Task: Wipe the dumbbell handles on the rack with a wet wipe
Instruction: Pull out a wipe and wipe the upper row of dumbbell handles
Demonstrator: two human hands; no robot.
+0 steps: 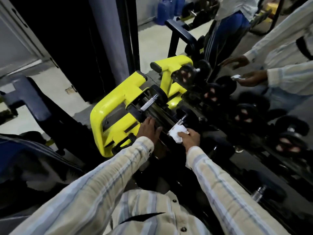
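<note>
Left hand: the left hand (149, 130) is laid flat, fingers straight and close together, on the dark top of the rack beside a dumbbell plate; nothing is gripped by it.
Right hand: the right hand (190, 139) is curled round a crumpled white wet wipe (177, 134), which is pinched between thumb and fingers.
Wipe contact: the wipe is pressed against the near end of a chrome dumbbell handle (182, 120); only a short piece of that handle is seen above the wipe.
Hands to each other: they are held apart, the left on the rack and the right at the handle, with the dark rail between them.
Second handle: another chrome handle (149, 102) is seen further left and up on the rack, untouched, between black plates.
Rack: a yellow rack frame (108, 109) is bent round the left end; the dumbbells are seated on black rails.
Mirror: a mirror surface (254, 99) is set behind the rack, and in it more black dumbbells, the sleeves, both hands and the wipe are repeated.
Sleeves: both arms are covered by a pale checked shirt (101, 180), buttoned at the front.
Floor: a light grey floor (54, 85) is seen to the left, with a dark blue bench (30, 102) on it.
Background: blue bottles (169, 7) are stood by the far wall, and a second person's blue striped trousers (225, 31) are visible near the top.
</note>
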